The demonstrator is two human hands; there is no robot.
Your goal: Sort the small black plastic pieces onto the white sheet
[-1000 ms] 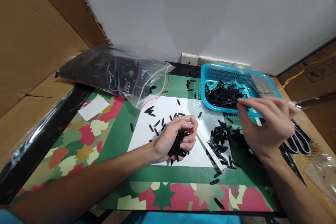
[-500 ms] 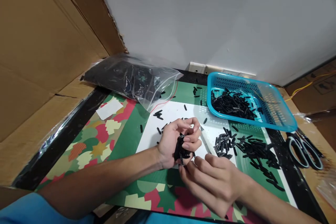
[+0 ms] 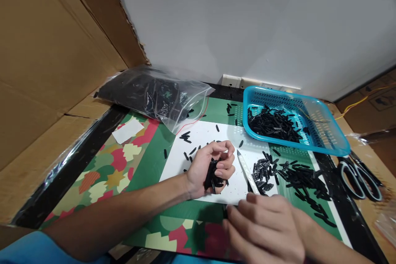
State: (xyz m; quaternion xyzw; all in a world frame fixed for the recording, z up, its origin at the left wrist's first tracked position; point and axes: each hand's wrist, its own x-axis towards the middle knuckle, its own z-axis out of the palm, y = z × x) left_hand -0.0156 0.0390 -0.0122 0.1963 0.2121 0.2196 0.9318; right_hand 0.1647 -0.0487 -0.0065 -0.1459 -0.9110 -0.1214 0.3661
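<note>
My left hand [image 3: 216,165] is curled palm-up over the white sheet [image 3: 207,130], cupping a bunch of small black elongated pieces [image 3: 213,175]. Lower right, my right hand [image 3: 266,227] is blurred, its fingers pinched together. One black piece [image 3: 225,211] shows at its fingertips, apart from the left hand. A slim white tool with a dark pointed tip [image 3: 246,171] lies on the sheet between the hands and a loose pile of black pieces [image 3: 263,171]. A second pile of black pieces [image 3: 305,177] lies farther right on the green mat [image 3: 145,173].
A blue plastic basket [image 3: 335,132] holding many black pieces stands at the back right, with black-handled scissors [image 3: 355,179] beside it. A clear zip bag [image 3: 139,88] of dark contents lies at the back left. Cardboard [image 3: 46,49] walls the left; sockets [image 3: 232,80] line the rear.
My right hand has drawn away from the left hand, down and to the right, with a black piece at its fingertips. My left hand has stayed nearly still, holding its bunch.
</note>
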